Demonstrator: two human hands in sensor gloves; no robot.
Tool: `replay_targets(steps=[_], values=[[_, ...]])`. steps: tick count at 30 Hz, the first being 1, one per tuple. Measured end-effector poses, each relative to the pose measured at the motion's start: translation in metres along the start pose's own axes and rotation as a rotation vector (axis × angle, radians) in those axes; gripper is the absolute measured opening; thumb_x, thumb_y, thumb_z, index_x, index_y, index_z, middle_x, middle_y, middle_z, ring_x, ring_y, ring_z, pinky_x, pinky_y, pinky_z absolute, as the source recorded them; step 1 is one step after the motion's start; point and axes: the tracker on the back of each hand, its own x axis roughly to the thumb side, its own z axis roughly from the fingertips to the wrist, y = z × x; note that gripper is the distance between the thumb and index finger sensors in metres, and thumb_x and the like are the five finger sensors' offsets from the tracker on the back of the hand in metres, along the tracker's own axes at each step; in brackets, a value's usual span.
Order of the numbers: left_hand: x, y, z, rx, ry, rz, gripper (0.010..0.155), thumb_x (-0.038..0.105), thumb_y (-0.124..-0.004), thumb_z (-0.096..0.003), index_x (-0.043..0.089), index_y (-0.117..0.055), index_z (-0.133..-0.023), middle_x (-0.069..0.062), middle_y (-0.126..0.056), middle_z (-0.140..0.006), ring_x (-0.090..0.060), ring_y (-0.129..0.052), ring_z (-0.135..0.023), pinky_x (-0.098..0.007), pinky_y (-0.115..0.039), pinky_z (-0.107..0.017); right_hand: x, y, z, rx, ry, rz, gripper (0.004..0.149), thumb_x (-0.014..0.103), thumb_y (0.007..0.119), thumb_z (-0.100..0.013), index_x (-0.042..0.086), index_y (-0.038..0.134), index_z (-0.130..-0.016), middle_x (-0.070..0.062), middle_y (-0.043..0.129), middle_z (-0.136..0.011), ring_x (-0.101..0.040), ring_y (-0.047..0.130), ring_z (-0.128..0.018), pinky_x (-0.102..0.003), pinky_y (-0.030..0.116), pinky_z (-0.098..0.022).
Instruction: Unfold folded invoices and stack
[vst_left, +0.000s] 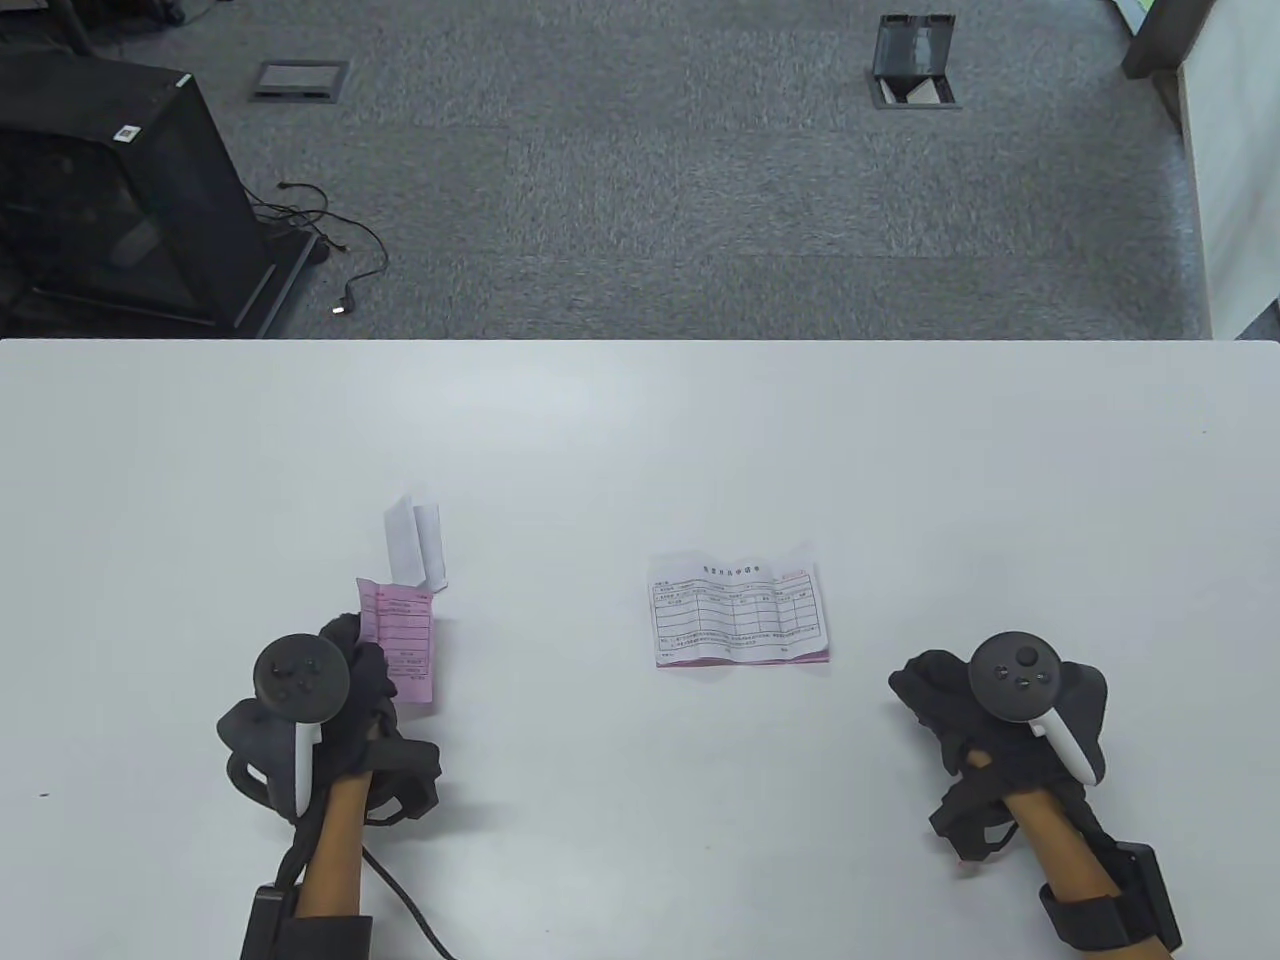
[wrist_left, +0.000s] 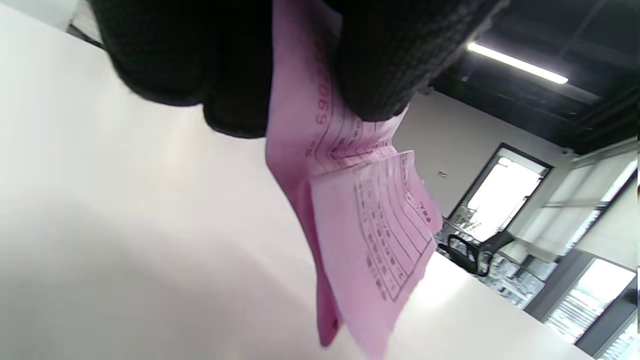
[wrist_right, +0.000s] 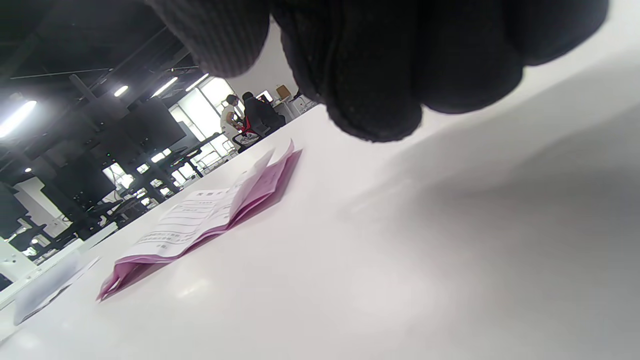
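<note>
A white table (vst_left: 640, 440) fills the lower view; beyond it lie grey carpet (vst_left: 700, 180) and a black cabinet (vst_left: 110, 200). The left hand (vst_left: 320, 700) pinches a folded pink invoice (vst_left: 397, 640), long axis running away from the person, lifted off the table. Just beyond it stands a folded white invoice (vst_left: 415, 540). At centre, 1 stack (vst_left: 740, 610) lies flat, long axis left to right. The right hand (vst_left: 1000, 710) holds nothing, fingers (wrist_right: 375, 75) curled.

1. Gloved fingers (wrist_right: 375, 75) of the right hand hang in up top, curled, just above the white table (wrist_right: 400, 260).
2. Unfolded white invoice (wrist_right: 200, 215) lies on pink sheets (wrist_right: 260, 197), well apart from them.
</note>
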Motion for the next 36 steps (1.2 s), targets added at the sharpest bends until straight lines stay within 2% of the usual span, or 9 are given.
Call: replay_targets(steps=[4, 8, 11, 16, 18, 23, 29, 33, 36], values=[[0.019, 0.005, 0.020, 0.009, -0.122, 0.097, 0.042, 0.027, -0.087, -0.0498, 0.021, -0.082, -0.091, -0.009, -0.098, -0.076, -0.027, -0.093, -0.064, -0.046, -0.083, -0.049, 0.010, 0.000, 0.005, -0.003, -0.038, -0.010, 0.049, 0.050, 0.068, -0.048, 0.017, 0.079, -0.082, -0.004, 0.095, -0.058, -0.031, 0.089, -0.057, -0.054, 0.069, -0.054], [0.047, -0.006, 0.041, -0.081, -0.259, 0.253, 0.042, 0.027, -0.087, -0.0499, 0.022, -0.082, -0.091, -0.009, -0.098, -0.076, -0.027, -0.093, -0.065, -0.046, -0.083, -0.050, 0.028, 0.005, 0.013, 0.017, -0.118, -0.060, 0.049, 0.050, 0.069, -0.048, 0.018, 0.078, -0.083, -0.004, 0.095, -0.059, -0.031, 0.089, -0.058, -0.054, 0.069, -0.054], [0.073, -0.028, 0.057, -0.189, -0.371, 0.387, 0.041, 0.027, -0.087, -0.0500, 0.022, -0.082, -0.091, -0.008, -0.098, -0.076, -0.027, -0.093, -0.065, -0.046, -0.083, -0.050, 0.043, 0.016, 0.018, 0.095, -0.178, -0.135, 0.054, 0.051, 0.068, -0.047, 0.019, 0.072, -0.090, -0.006, 0.092, -0.069, -0.033, 0.086, -0.066, -0.056, 0.066, -0.057], [0.108, -0.073, 0.090, -0.360, -0.424, 0.472, 0.041, 0.028, -0.087, -0.0501, 0.022, -0.082, -0.090, -0.008, -0.098, -0.076, -0.026, -0.093, -0.065, -0.046, -0.082, -0.050, 0.062, 0.033, 0.027, 0.204, -0.225, -0.314, 0.072, 0.056, 0.068, -0.046, 0.014, 0.056, -0.103, -0.014, 0.079, -0.091, -0.042, 0.074, -0.082, -0.061, 0.060, -0.061], [0.116, -0.091, 0.103, -0.434, -0.444, 0.535, 0.041, 0.028, -0.087, -0.0502, 0.022, -0.082, -0.090, -0.008, -0.098, -0.076, -0.027, -0.093, -0.065, -0.046, -0.082, -0.050, 0.064, 0.041, 0.029, 0.245, -0.207, -0.427, 0.079, 0.057, 0.068, -0.045, 0.011, 0.050, -0.106, -0.017, 0.074, -0.095, -0.045, 0.070, -0.086, -0.063, 0.058, -0.062], [0.125, -0.115, 0.123, -0.525, -0.487, 0.568, 0.041, 0.029, -0.086, -0.0506, 0.022, -0.080, -0.091, -0.007, -0.097, -0.078, -0.026, -0.093, -0.067, -0.046, -0.083, -0.051, 0.062, 0.057, 0.031, 0.390, -0.168, -0.577, 0.093, 0.062, 0.066, -0.042, 0.006, 0.035, -0.109, -0.023, 0.060, -0.103, -0.051, 0.059, -0.091, -0.063, 0.056, -0.063], [0.124, -0.128, 0.131, -0.581, -0.513, 0.583, 0.042, 0.029, -0.086, -0.0507, 0.020, -0.080, -0.091, -0.007, -0.098, -0.079, -0.026, -0.093, -0.069, -0.046, -0.082, -0.052, 0.061, 0.064, 0.030, 0.374, -0.127, -0.747, 0.074, 0.053, 0.072, -0.045, 0.010, 0.051, -0.101, -0.012, 0.075, -0.091, -0.043, 0.072, -0.084, -0.059, 0.062, -0.061], [0.123, -0.133, 0.132, -0.602, -0.521, 0.576, 0.041, 0.030, -0.087, -0.0502, 0.021, -0.081, -0.090, -0.006, -0.098, -0.078, -0.025, -0.094, -0.068, -0.046, -0.083, -0.052, 0.064, 0.069, 0.029, 0.404, -0.142, -0.748, 0.060, 0.047, 0.073, -0.046, 0.014, 0.061, -0.095, -0.008, 0.083, -0.082, -0.039, 0.078, -0.079, -0.057, 0.066, -0.059], [0.123, -0.135, 0.134, -0.615, -0.537, 0.565, 0.042, 0.033, -0.087, -0.0499, 0.021, -0.081, -0.090, -0.007, -0.098, -0.078, -0.026, -0.094, -0.068, -0.046, -0.083, -0.051, 0.064, 0.068, 0.030, 0.354, -0.140, -0.722, 0.042, 0.040, 0.073, -0.048, 0.019, 0.073, -0.084, -0.004, 0.091, -0.071, -0.034, 0.085, -0.072, -0.054, 0.069, -0.056]])
